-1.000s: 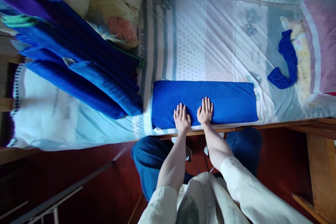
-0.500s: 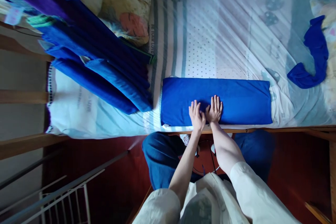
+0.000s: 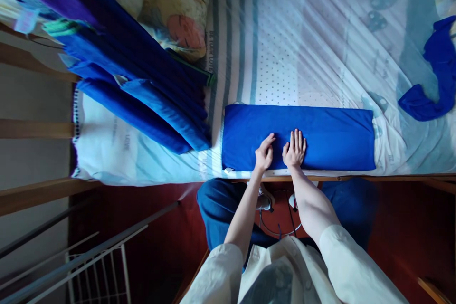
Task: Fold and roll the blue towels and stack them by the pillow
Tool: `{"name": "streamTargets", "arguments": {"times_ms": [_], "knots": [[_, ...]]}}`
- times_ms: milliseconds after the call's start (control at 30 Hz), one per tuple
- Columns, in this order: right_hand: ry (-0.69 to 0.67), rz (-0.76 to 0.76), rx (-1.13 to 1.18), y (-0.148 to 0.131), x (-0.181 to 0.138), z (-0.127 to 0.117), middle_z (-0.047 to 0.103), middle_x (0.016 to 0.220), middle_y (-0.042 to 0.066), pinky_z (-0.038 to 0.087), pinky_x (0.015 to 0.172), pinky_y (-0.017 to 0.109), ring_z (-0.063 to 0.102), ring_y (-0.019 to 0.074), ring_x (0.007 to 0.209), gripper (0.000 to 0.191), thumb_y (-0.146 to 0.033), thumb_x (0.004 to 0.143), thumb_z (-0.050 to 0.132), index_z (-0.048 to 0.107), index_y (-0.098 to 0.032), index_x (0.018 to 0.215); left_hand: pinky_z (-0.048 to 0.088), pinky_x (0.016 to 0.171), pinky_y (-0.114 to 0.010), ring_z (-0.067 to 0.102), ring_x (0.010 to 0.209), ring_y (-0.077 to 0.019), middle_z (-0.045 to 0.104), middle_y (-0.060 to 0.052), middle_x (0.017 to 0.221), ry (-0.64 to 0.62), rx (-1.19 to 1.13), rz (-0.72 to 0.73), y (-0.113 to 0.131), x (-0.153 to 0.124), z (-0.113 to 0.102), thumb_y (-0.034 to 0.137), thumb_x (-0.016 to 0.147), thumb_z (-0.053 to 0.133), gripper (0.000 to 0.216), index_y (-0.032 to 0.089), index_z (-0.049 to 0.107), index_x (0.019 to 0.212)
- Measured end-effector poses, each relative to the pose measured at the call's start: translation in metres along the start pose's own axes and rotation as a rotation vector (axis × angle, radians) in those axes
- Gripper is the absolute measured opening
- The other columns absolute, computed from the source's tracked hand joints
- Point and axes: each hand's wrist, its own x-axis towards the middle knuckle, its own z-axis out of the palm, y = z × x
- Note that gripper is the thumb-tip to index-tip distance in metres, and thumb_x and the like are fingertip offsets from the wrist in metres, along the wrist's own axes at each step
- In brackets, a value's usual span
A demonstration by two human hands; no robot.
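A blue towel (image 3: 320, 135), folded into a long strip, lies along the near edge of the bed (image 3: 278, 47). My right hand (image 3: 295, 148) rests flat on its near middle, fingers spread. Just to the left, my left hand (image 3: 264, 154) sits on the same towel with its fingers curled over the fabric; whether it pinches the cloth I cannot tell.
A stack of folded blue and purple towels (image 3: 128, 76) leans at the left on the bed. A crumpled blue cloth (image 3: 432, 78) lies at the far right. A patterned pillow (image 3: 178, 14) sits behind the stack. A white wire rack (image 3: 99, 266) stands on the floor at the lower left.
Both hands drew closer together on the towel. My left hand went from flat to curled fingers. The view shifted left, so the towel and crumpled cloth sit further right.
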Motion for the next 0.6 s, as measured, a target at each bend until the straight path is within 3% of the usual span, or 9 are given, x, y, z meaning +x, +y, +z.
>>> {"name": "streamTargets", "arguments": {"times_ms": [200, 333, 467, 533, 600], "knots": [[-0.004, 0.003, 0.006, -0.003, 0.001, -0.005, 0.044, 0.162, 0.017, 0.025, 0.126, 0.056, 0.032, 0.0273, 0.155, 0.058, -0.024, 0.101, 0.034, 0.044, -0.012, 0.157, 0.047, 0.116, -0.046, 0.062, 0.133, -0.0252, 0.069, -0.014, 0.135, 0.218, 0.164, -0.115, -0.025, -0.001, -0.087, 0.038, 0.103, 0.039, 0.039, 0.018, 0.071, 0.115], [-0.007, 0.006, 0.005, -0.004, 0.001, -0.004, 0.044, 0.162, 0.017, 0.025, 0.126, 0.056, 0.032, 0.0268, 0.155, 0.058, -0.024, 0.1, 0.035, 0.044, -0.012, 0.157, 0.048, 0.115, -0.048, 0.063, 0.13, -0.0256, 0.071, -0.015, 0.13, 0.302, 0.223, -0.145, -0.036, 0.001, -0.121, 0.033, 0.1, 0.041, 0.036, 0.017, 0.072, 0.109], [-0.003, 0.013, 0.011, -0.005, 0.001, -0.003, 0.044, 0.162, 0.017, 0.025, 0.127, 0.056, 0.033, 0.0264, 0.155, 0.059, -0.024, 0.1, 0.034, 0.044, -0.012, 0.157, 0.046, 0.116, -0.047, 0.063, 0.131, -0.0241, 0.072, -0.013, 0.13, 0.322, 0.302, -0.135, -0.032, 0.003, -0.122, 0.029, 0.098, 0.042, 0.034, 0.018, 0.072, 0.109], [-0.004, 0.016, 0.018, -0.005, 0.0, -0.003, 0.045, 0.161, 0.017, 0.024, 0.127, 0.055, 0.033, 0.0262, 0.155, 0.059, -0.024, 0.1, 0.035, 0.044, -0.012, 0.157, 0.046, 0.117, -0.045, 0.06, 0.134, -0.0232, 0.071, -0.013, 0.132, 0.316, 0.337, -0.102, -0.021, 0.002, -0.106, 0.027, 0.098, 0.042, 0.035, 0.018, 0.072, 0.113], [-0.008, 0.021, 0.026, -0.005, 0.0, -0.003, 0.044, 0.162, 0.017, 0.023, 0.127, 0.054, 0.032, 0.0259, 0.156, 0.059, -0.024, 0.1, 0.035, 0.044, -0.012, 0.157, 0.046, 0.118, -0.043, 0.057, 0.138, -0.0217, 0.069, -0.012, 0.135, 0.234, 0.315, -0.036, -0.005, 0.003, -0.078, 0.026, 0.099, 0.04, 0.038, 0.019, 0.07, 0.12]]}}
